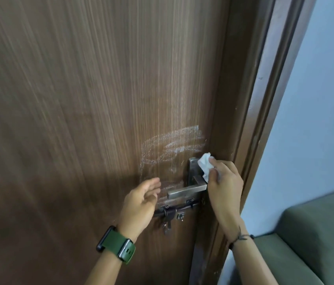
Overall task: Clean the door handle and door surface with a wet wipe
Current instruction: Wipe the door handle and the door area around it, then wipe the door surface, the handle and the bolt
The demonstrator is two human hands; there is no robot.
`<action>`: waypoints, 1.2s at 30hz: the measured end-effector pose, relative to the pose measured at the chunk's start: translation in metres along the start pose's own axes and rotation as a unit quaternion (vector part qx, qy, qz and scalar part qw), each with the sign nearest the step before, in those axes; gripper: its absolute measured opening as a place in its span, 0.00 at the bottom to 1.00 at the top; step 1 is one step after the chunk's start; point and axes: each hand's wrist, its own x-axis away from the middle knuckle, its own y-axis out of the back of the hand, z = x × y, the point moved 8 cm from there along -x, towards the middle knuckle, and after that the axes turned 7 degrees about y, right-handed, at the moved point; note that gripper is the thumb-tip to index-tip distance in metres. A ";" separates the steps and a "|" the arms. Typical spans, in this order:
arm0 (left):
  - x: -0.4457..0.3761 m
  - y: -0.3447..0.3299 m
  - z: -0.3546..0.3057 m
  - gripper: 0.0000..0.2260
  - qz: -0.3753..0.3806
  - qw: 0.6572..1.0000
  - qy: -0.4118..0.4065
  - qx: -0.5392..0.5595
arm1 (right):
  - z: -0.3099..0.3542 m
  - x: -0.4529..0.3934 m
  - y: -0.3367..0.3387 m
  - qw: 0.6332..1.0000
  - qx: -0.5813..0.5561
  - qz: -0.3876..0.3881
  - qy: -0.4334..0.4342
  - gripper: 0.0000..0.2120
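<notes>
A brown wood-grain door (80,120) fills most of the view. Its metal lever handle (184,191) sticks out to the left from a backplate near the door's right edge. My right hand (223,188) grips a crumpled white wet wipe (205,165) and presses it against the top of the backplate. My left hand (141,204), with a green watch on its wrist, hovers open just left of the lever, holding nothing. Whitish wet smears (172,147) arc across the door above and left of the handle.
A dark slide bolt (174,210) with a small hanging latch sits just below the lever. The brown door frame (264,99) runs along the right, then a pale blue wall (316,99). A green sofa (310,239) stands at the lower right.
</notes>
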 end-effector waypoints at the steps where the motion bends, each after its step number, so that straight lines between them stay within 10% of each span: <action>1: 0.000 -0.001 -0.007 0.18 0.008 1.000 -0.017 -0.010 | 0.006 -0.002 -0.003 1.000 0.014 0.002 0.004 0.16; 11: 0.004 0.007 -0.031 0.17 0.081 0.985 -0.139 -0.057 | 0.026 -0.014 -0.047 0.996 0.043 -0.039 -0.061 0.23; 36: -0.024 -0.016 -0.043 0.18 0.000 0.981 -0.178 -0.082 | 0.029 -0.038 -0.065 0.977 0.119 0.057 0.170 0.30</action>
